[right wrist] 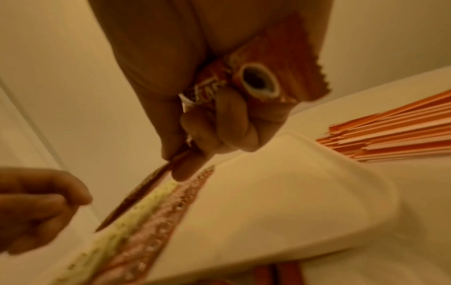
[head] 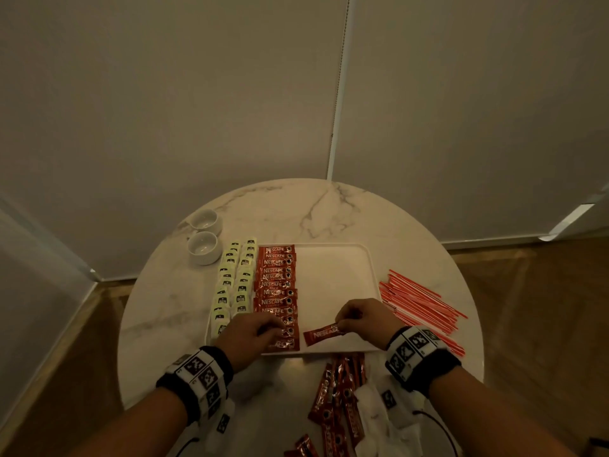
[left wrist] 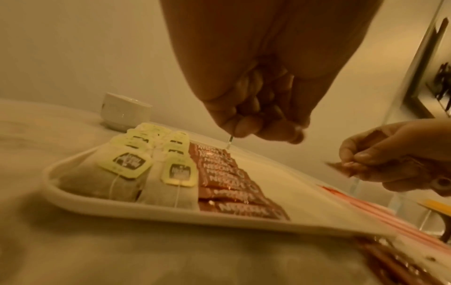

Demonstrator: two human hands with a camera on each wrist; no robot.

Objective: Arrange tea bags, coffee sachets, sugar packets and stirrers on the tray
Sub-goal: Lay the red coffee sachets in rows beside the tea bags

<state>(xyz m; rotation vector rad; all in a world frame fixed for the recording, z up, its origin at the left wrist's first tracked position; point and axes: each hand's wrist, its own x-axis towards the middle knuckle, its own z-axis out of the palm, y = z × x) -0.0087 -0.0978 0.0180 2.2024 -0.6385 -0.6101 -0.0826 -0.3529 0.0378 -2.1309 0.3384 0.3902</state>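
On the tray (head: 333,255), 2 columns of tea bags (head: 234,278) and 1 column of sachets (head: 277,285) already lie at the left side. I judge the coffee step is in hand. The right hand (head: 364,319) pinches 1 sachet (head: 323,334) just above the tray floor, beside the column. The left hand (head: 252,336), fingers curled, touches the nearest sachets; whether it grips one, I cannot tell. Next, this sachet needs to start a 2nd column, parallel. Stirrers (head: 421,301) wait on the table (head: 296,206).
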